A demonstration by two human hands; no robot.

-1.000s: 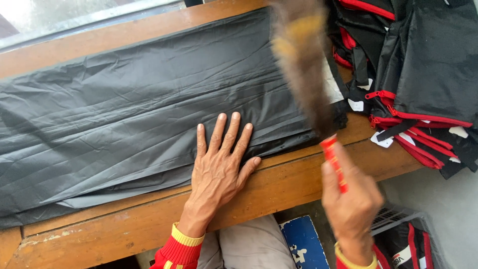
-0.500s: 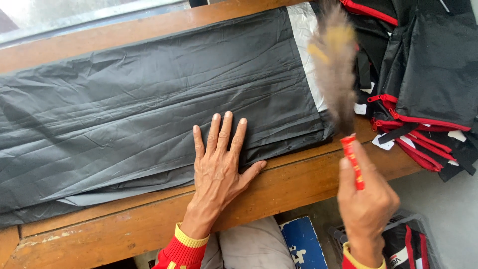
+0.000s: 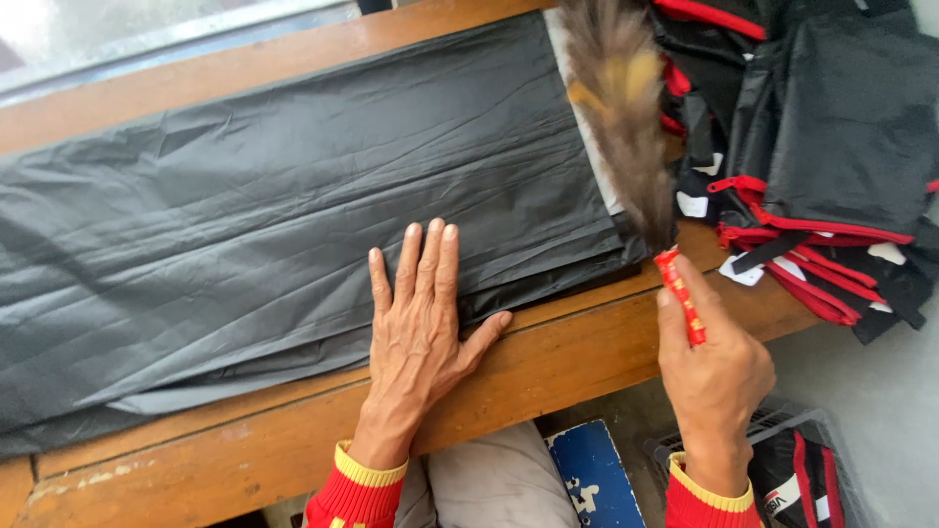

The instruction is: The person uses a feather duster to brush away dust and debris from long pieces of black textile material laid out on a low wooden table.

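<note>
**Clerk:** Item one, what was in hand?

**Onlooker:** The left hand (image 3: 419, 328) lay flat, fingers spread, pressed on the near edge of a folded sheet of dark grey fabric (image 3: 293, 215). The fabric stretched along the wooden worktop (image 3: 548, 362). The right hand (image 3: 714, 376) was closed round the red handle of a feather duster (image 3: 626, 127), plumes raised over the fabric's right end.

**Clerk:** Step, as you judged it?

**Onlooker:** Dusting the fabric while pinning it down, mid-stroke. A further pass would, I judged, need the left hand to keep the sheet from sliding and the plumes brought low enough to touch the cloth.

**Clerk:** Other stock?

**Onlooker:** A heap of black-and-red garments (image 3: 831, 147) at the worktop's right end, just beside the fabric. A blue stool (image 3: 592, 479) below.

**Clerk:** Changes from a second before?

**Onlooker:** The duster had swung, its plumes first tilted leftward, then more upright and further right, then leaning back over the fabric's corner. The left hand had stayed planted at the same edge; the fabric had not shifted.
</note>
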